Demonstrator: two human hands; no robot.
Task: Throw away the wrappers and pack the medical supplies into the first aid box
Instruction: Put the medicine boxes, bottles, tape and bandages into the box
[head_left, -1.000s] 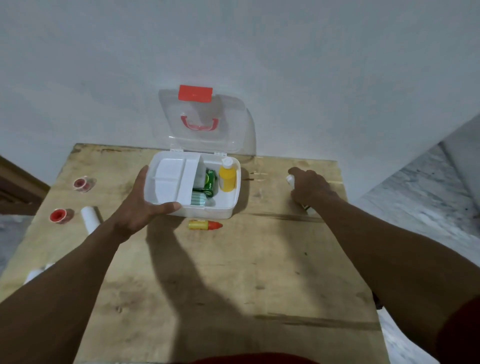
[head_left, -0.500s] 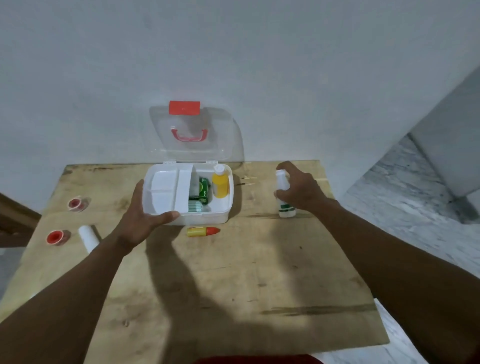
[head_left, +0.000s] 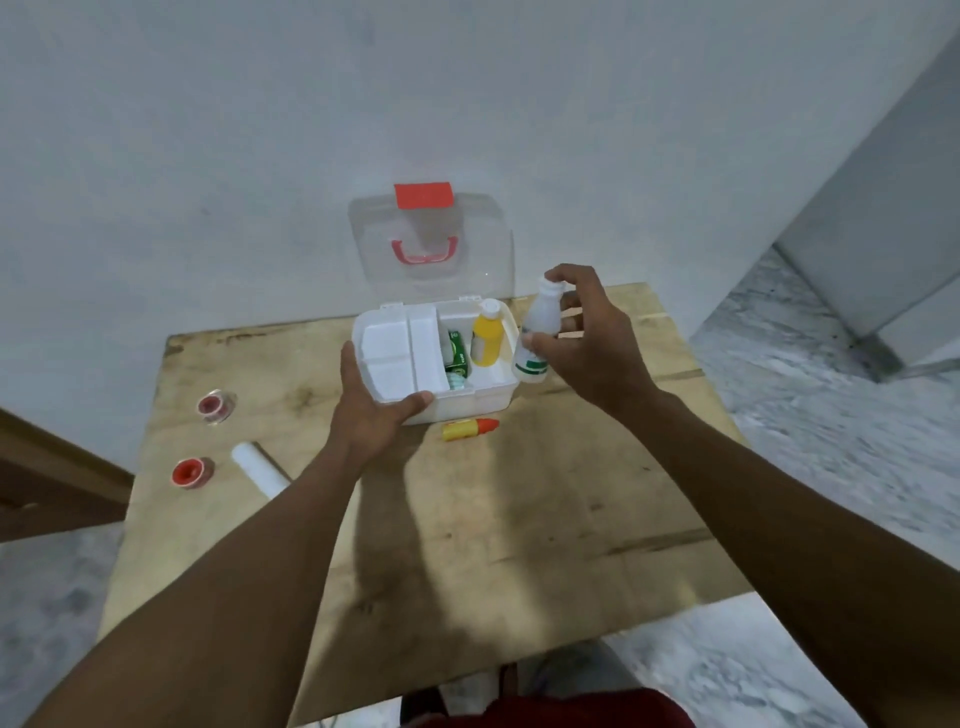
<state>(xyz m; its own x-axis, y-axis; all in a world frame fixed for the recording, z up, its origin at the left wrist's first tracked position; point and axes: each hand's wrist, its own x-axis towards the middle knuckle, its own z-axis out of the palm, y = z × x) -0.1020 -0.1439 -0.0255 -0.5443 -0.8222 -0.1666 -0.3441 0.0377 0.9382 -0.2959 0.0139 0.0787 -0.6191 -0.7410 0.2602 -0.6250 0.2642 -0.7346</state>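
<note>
The white first aid box stands open at the back of the wooden table, its clear lid leaning on the wall. Inside are a white divided tray, a green pack and a yellow bottle. My left hand grips the box's front left corner. My right hand holds a white bottle lifted, tilted, beside the box's right rim. A yellow tube with a red cap lies in front of the box.
On the table's left lie two red-centred tape rolls and a white roll. The wall is right behind the box. Marble floor drops off past the table's right and front edges.
My right hand has lifted the white bottle off the table's right side and carried it left, up to the box's right rim. My left hand has kept its hold on the box.
</note>
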